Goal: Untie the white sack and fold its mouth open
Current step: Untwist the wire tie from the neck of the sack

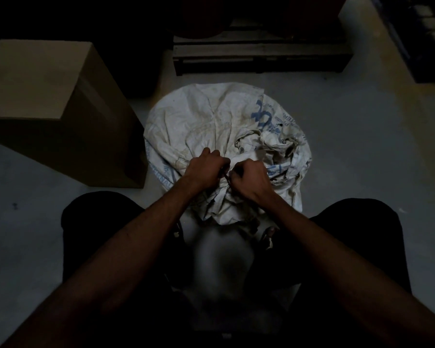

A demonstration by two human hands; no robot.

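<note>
A full white woven sack [211, 121] with blue print stands on the floor right in front of my knees. Its mouth is gathered into a bunched neck on the near side, bound by a thin dark tie [226, 177]. My left hand [204, 169] and my right hand [249, 178] meet at that neck, knuckles up, both with fingers pinched on the tie. Crumpled loose fabric of the sack's mouth spreads to the right of my hands. The fingertips and the knot itself are mostly hidden in the dim light.
A tall cardboard box [48, 101] stands on the floor at the left, close to the sack. A dark wooden pallet [261, 56] carrying dark round containers lies behind the sack. The grey floor [362, 146] stretches to the right.
</note>
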